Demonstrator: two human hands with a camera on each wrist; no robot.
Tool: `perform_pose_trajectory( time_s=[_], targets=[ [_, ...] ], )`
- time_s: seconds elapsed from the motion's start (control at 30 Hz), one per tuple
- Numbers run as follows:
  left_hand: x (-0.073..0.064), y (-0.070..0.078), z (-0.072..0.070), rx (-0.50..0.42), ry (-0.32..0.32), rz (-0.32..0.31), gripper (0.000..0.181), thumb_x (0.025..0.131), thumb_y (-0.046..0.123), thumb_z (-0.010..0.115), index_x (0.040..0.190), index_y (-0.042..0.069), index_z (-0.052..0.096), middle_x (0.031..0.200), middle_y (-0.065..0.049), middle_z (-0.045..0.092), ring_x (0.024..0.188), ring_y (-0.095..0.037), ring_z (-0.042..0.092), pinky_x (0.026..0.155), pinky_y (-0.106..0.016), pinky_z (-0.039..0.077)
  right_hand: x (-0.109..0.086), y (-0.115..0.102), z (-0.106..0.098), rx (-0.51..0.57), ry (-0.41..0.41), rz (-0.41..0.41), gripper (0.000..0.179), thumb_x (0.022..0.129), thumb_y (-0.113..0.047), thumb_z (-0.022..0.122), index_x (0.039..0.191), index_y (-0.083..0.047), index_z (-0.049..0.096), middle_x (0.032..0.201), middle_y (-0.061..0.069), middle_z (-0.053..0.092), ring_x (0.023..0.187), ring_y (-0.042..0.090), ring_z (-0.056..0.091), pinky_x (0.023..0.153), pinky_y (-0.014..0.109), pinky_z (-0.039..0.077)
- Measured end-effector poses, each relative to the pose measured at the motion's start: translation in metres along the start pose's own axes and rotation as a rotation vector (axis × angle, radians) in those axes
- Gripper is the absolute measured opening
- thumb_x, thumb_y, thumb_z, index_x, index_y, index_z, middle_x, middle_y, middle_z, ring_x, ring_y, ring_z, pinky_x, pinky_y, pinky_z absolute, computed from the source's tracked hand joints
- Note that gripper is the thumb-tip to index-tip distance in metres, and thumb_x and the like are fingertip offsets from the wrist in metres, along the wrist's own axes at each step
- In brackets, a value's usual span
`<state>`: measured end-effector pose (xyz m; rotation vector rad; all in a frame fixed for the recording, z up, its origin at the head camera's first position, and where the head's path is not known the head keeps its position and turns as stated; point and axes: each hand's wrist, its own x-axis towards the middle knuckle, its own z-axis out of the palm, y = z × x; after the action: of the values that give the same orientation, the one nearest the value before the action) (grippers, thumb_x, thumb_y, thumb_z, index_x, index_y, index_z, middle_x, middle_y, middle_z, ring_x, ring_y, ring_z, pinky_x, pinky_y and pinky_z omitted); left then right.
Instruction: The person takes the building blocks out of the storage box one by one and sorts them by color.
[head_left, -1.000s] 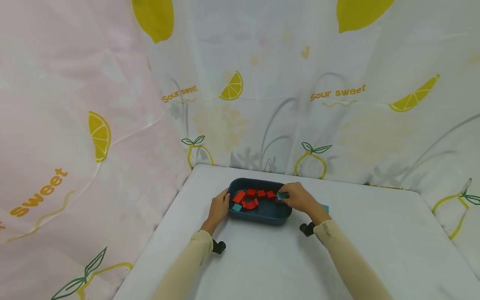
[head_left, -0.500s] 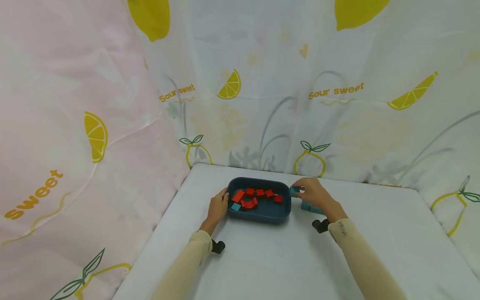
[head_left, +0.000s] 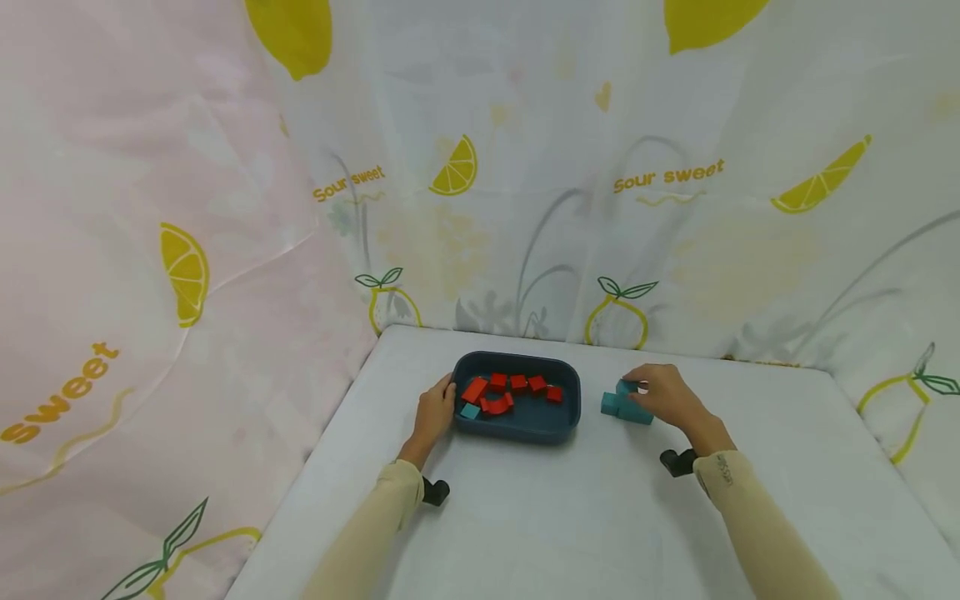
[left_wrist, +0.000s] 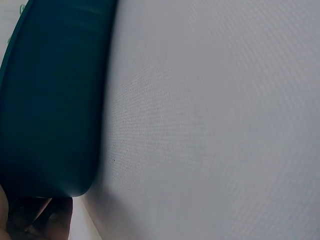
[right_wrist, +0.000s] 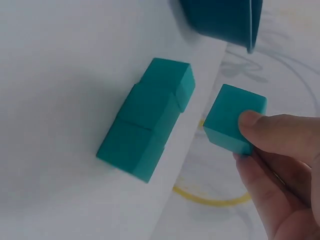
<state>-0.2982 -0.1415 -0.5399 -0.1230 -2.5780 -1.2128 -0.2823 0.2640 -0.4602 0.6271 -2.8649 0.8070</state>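
Observation:
A dark blue plastic bin (head_left: 536,422) stands on the white table, and my left hand (head_left: 435,414) grips its left end. Inside lie several red cubes (head_left: 518,382), a red arch-shaped block (head_left: 496,406), a longer red block (head_left: 475,389) and one teal cube (head_left: 470,411). To the right of the bin, my right hand (head_left: 670,397) pinches a teal cube (right_wrist: 230,115) between thumb and fingers. In the right wrist view this cube hangs beside a row of three teal cubes (right_wrist: 147,112) on the table.
The white table (head_left: 540,517) ends at a hanging cloth (head_left: 525,208) printed with lemons, behind and on the left. The bin's wall (left_wrist: 55,110) fills the left part of the left wrist view.
My right hand has carried the teal cube out of the bin and rightward, over to the teal row on the table. The left hand stays at the bin's left end.

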Motion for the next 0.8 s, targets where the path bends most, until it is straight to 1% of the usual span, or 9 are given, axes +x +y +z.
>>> perform_pose_trajectory(
  time_s=[0.1, 0.2, 0.33, 0.43, 0.6, 0.8],
  targets=[
    [0.0, 0.002, -0.001, -0.008, 0.006, 0.005, 0.035, 0.101, 0.009, 0.051, 0.132, -0.005, 0.057, 0.128, -0.021, 0.06, 0.12, -0.033, 0.057, 0.101, -0.048, 0.044, -0.008, 0.006, -0.005, 0.006, -0.007, 0.031, 0.026, 0.083, 0.002, 0.07, 0.108, 0.011, 0.068, 0.106, 0.024, 0.068, 0.097, 0.041, 0.066, 0.082, 0.049, 0.055],
    [-0.001, 0.004, -0.002, -0.013, 0.001, -0.003, 0.035, 0.102, 0.01, 0.05, 0.133, -0.005, 0.056, 0.129, -0.021, 0.059, 0.121, -0.033, 0.056, 0.102, -0.047, 0.043, -0.015, 0.011, -0.01, 0.0, -0.016, 0.062, 0.026, 0.084, 0.002, 0.07, 0.109, 0.011, 0.068, 0.107, 0.024, 0.068, 0.098, 0.041, 0.066, 0.083, 0.05, 0.054],
    [-0.001, 0.006, -0.002, -0.013, -0.005, -0.012, 0.035, 0.102, 0.01, 0.05, 0.133, -0.005, 0.056, 0.13, -0.02, 0.059, 0.122, -0.033, 0.056, 0.102, -0.047, 0.043, -0.021, 0.018, -0.015, -0.017, -0.022, 0.083, 0.026, 0.084, 0.003, 0.07, 0.108, 0.011, 0.068, 0.106, 0.024, 0.068, 0.098, 0.041, 0.065, 0.083, 0.051, 0.054],
    [-0.001, 0.006, -0.002, -0.012, -0.004, -0.004, 0.035, 0.102, 0.01, 0.05, 0.133, -0.005, 0.056, 0.13, -0.021, 0.059, 0.122, -0.033, 0.056, 0.102, -0.047, 0.043, -0.025, 0.022, -0.017, -0.028, -0.025, 0.098, 0.025, 0.083, 0.004, 0.069, 0.107, 0.011, 0.068, 0.105, 0.023, 0.068, 0.098, 0.041, 0.065, 0.083, 0.051, 0.054],
    [0.0, 0.002, -0.001, -0.011, 0.014, 0.004, 0.034, 0.102, 0.01, 0.05, 0.132, -0.004, 0.057, 0.128, -0.02, 0.06, 0.12, -0.033, 0.057, 0.101, -0.047, 0.044, -0.03, 0.028, -0.017, -0.051, -0.034, 0.097, 0.025, 0.082, 0.006, 0.069, 0.105, 0.012, 0.068, 0.103, 0.024, 0.068, 0.097, 0.041, 0.065, 0.083, 0.052, 0.053],
    [0.002, -0.001, 0.001, -0.02, 0.001, -0.023, 0.036, 0.102, 0.013, 0.05, 0.134, -0.003, 0.056, 0.13, -0.02, 0.059, 0.122, -0.032, 0.056, 0.103, -0.047, 0.042, -0.036, 0.034, -0.01, -0.082, -0.038, 0.104, 0.024, 0.079, 0.009, 0.07, 0.102, 0.013, 0.069, 0.101, 0.024, 0.069, 0.094, 0.04, 0.065, 0.081, 0.052, 0.054]
  ],
)
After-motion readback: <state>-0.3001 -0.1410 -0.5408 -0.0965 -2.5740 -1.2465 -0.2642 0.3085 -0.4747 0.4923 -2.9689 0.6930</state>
